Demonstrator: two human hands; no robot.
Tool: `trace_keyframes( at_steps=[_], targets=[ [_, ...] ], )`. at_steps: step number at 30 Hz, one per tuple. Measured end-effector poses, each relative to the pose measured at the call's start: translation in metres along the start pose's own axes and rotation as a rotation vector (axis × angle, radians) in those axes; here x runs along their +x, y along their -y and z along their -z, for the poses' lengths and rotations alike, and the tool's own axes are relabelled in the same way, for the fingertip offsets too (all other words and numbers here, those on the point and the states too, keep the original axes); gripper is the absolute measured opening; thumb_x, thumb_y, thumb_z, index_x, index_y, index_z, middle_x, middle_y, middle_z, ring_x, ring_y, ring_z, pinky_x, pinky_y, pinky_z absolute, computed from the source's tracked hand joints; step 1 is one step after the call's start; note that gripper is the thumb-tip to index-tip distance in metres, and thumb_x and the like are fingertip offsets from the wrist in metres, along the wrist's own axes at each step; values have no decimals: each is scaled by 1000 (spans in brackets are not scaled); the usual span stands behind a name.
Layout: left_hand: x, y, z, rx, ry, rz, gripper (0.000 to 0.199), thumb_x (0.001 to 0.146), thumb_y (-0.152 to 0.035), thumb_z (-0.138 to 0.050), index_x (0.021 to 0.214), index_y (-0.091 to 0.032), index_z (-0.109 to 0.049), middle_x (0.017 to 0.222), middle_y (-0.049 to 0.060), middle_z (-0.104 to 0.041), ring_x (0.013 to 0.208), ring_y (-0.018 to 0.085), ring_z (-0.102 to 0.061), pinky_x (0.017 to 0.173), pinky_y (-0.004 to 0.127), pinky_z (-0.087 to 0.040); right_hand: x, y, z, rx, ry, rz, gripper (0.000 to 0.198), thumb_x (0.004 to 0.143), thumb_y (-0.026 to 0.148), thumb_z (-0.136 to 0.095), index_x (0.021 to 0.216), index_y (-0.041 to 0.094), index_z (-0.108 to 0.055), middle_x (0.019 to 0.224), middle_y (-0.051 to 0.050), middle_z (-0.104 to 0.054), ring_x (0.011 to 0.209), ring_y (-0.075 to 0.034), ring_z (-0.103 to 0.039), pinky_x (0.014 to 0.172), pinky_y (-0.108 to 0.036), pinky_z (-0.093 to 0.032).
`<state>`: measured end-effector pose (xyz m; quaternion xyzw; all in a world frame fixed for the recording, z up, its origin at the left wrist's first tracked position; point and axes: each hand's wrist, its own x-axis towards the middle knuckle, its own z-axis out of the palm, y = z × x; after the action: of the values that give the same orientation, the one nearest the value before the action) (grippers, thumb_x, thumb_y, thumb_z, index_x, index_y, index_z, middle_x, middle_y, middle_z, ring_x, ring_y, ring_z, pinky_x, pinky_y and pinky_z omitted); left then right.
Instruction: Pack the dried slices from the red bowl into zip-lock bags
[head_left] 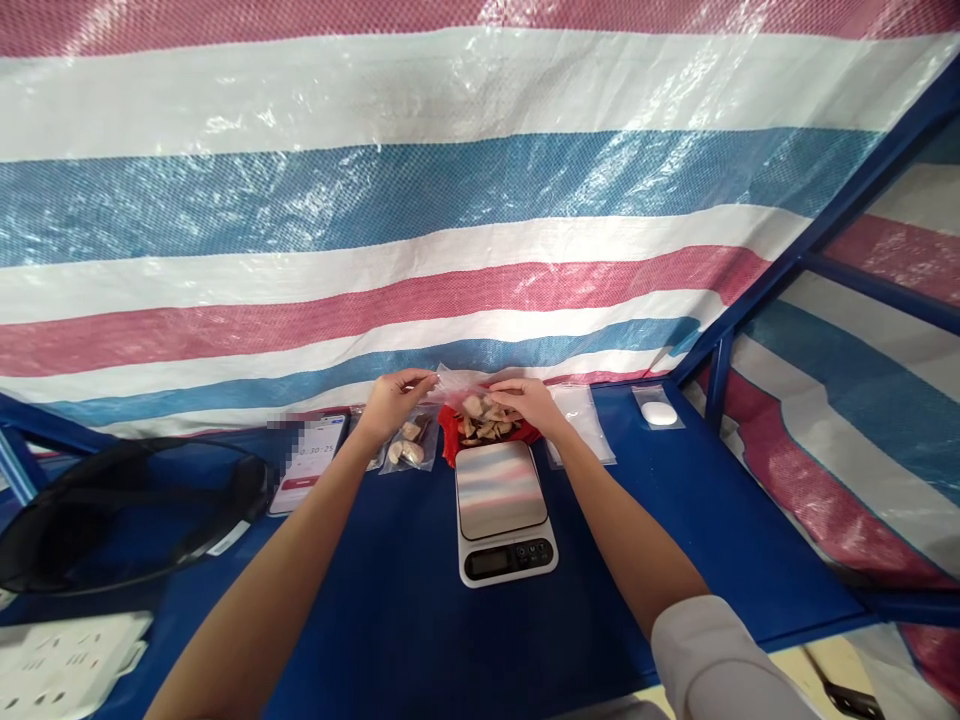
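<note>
Striped plastic sheeting (420, 190) in red, white and blue is hanging behind a blue tabletop (397, 620), its glossy weave catching light in scattered white glints. Blue metal bars (832, 222) are framing the right side, where a second striped sheet (847, 400) is sagging in creases, and pale yellowish floor (855, 660) is showing below the table's edge.

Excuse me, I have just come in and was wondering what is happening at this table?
A person holds a clear plastic bag open or stretched between the fingers of the left hand and right hand, above a red bag of brown dried pieces. The red bag lies just behind a white scale, whose display looks dark. Another clear bag with pale pieces lies nearby.
</note>
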<state>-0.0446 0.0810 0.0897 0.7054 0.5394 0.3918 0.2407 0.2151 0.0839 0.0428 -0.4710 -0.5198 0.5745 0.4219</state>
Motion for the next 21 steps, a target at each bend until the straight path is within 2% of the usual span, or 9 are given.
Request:
trace_keyframes(
  at_steps=[3,11,17,21],
  targets=[
    [0,-5,9,-10,-35,-9,55,81,-72,-65,90,-20,-79,89,8,-80,80,24,-72,75,32,-57,-1,2,-6,8,34,12,27,74,41,-80,94,23,-80,85,-4,-78,82,-24,-75,66,-34,-65],
    [0,-15,29,-72,-15,-21,54,78,-72,-69,87,-20,-79,89,8,-80,85,26,-74,80,34,-59,0,6,-14,136,22,22,24,74,41,-79,90,24,-79,96,-4,-80,89,-24,-76,67,-32,-63],
    [-3,-16,24,-88,42,9,57,78,-74,-69,92,-19,-80,91,9,-80,87,26,-74,81,34,-60,-5,7,-13,234,-107,18,28,69,41,-81,91,23,-78,93,-3,-79,83,-22,-73,66,-32,-62],
    [-2,-16,11,-65,73,-19,60,80,-76,-64,92,-20,-80,93,9,-80,84,25,-73,78,34,-59,-6,3,-16,263,-89,9,30,68,40,-82,92,23,-78,90,-3,-79,82,-22,-73,65,-30,-62]
  ],
)
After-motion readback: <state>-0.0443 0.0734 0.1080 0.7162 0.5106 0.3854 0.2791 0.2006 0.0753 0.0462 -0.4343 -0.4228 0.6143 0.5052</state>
